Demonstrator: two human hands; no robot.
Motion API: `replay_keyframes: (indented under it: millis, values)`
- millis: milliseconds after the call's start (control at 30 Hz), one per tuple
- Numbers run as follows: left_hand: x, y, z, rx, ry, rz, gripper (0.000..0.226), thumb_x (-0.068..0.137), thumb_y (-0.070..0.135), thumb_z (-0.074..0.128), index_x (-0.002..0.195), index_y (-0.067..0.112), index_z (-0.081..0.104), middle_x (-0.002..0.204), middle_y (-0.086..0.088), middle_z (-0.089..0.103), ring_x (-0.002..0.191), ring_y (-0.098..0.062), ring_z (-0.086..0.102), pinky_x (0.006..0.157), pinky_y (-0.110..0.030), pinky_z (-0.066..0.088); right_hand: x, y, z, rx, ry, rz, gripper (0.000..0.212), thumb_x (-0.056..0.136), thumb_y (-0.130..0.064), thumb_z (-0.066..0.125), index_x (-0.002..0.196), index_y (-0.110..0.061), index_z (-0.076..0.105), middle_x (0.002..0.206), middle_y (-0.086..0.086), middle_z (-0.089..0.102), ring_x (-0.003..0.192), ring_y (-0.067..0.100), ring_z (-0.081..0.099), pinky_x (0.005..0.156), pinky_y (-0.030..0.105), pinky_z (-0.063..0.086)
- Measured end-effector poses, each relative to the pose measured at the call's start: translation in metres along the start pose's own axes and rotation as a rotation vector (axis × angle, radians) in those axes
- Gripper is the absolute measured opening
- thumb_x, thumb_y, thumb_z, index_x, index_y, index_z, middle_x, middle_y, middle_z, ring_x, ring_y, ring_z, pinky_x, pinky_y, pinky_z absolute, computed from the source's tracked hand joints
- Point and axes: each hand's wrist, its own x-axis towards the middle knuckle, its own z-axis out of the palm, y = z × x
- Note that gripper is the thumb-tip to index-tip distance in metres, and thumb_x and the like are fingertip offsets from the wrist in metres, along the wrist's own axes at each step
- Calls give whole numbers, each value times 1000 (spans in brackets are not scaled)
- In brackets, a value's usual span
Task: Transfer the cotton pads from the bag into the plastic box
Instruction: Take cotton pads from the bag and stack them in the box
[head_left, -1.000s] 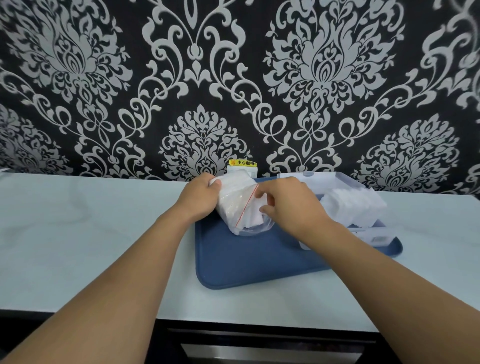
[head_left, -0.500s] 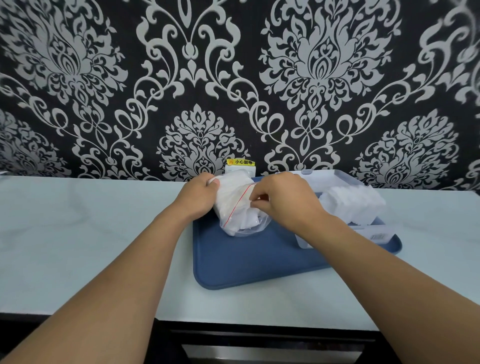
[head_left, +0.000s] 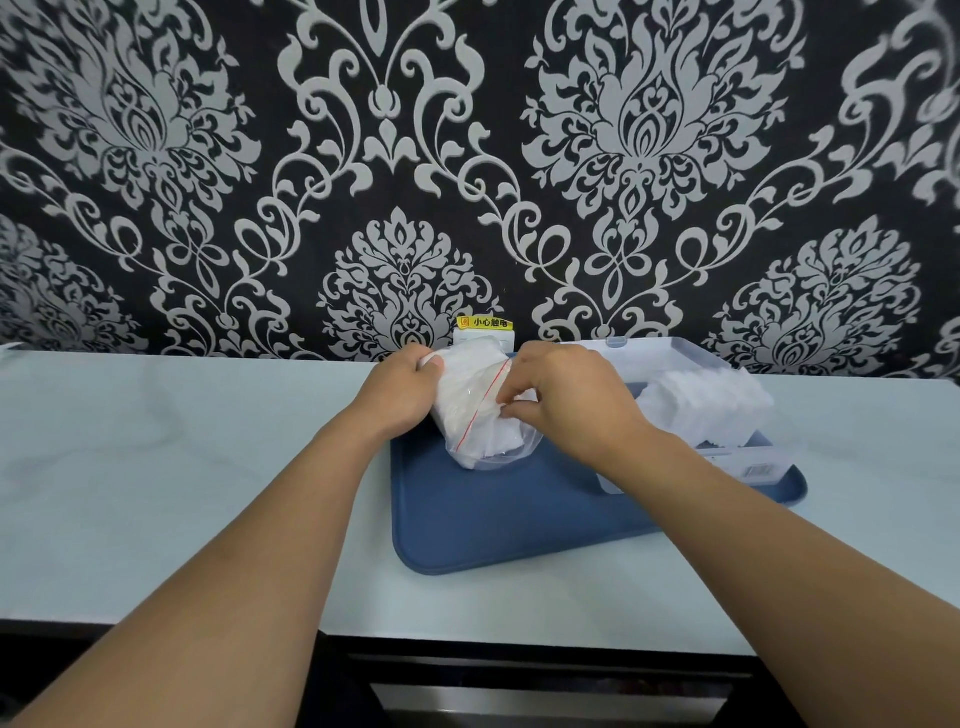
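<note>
A clear zip bag (head_left: 475, 415) with a red seal line holds white cotton pads and rests on the back left of a blue tray (head_left: 498, 519). My left hand (head_left: 400, 392) grips the bag's left side. My right hand (head_left: 566, 400) pinches the bag's mouth at the seal with thumb and fingers. To the right on the tray stands the clear plastic box (head_left: 691, 353), and a row of white cotton pads (head_left: 701, 405) stands inside it. My right wrist hides the box's near left corner.
The tray lies on a pale counter (head_left: 182, 467) against a black and silver patterned wall. A white socket with a yellow warning label (head_left: 484, 326) sits on the wall just behind the bag. The counter's front edge runs above a dark cabinet front.
My right hand has shifted up and left along the bag's mouth, and its fingers now pinch near the red seal. The bag has tipped slightly. My left hand keeps its hold.
</note>
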Motion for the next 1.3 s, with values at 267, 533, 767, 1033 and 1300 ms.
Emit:
replay_keyframes:
  millis: [267,533,767,1033,1300]
  values:
    - [2,0,1,6,-4,-7,26,106,28,41,114,13,60,104,-1,59,99,-21,53,81,-30,36,-14,10,-19,99,-15,-71,10,73,-23,84,72,-23,73,91,-10,71,70,10,59,68,36,53]
    - [1,1,1,26,2,-10,24,106,28,40,113,15,59,105,-2,59,99,-22,53,81,-30,35,-10,-12,-10,69,-145,-133,10,85,-23,68,91,-32,69,82,-18,66,69,-3,49,65,26,41]
    - [-1,5,1,26,5,-13,30,106,28,40,121,11,59,111,-5,60,104,-24,54,85,-31,39,1,-23,-4,-115,-259,-221,24,82,-19,56,94,-28,75,91,-3,67,89,25,61,73,43,53]
    - [-2,6,1,34,4,-15,31,105,27,40,122,10,60,113,-6,62,108,-26,56,89,-33,42,4,-42,-19,-378,-377,-233,26,79,-3,57,96,-17,69,92,1,52,89,27,59,66,35,44]
    - [-2,7,1,37,5,-11,30,105,27,41,119,9,61,111,-7,63,104,-26,56,85,-31,41,4,-36,7,-190,-185,-179,19,83,-6,60,91,-24,59,93,2,61,87,26,61,65,36,47]
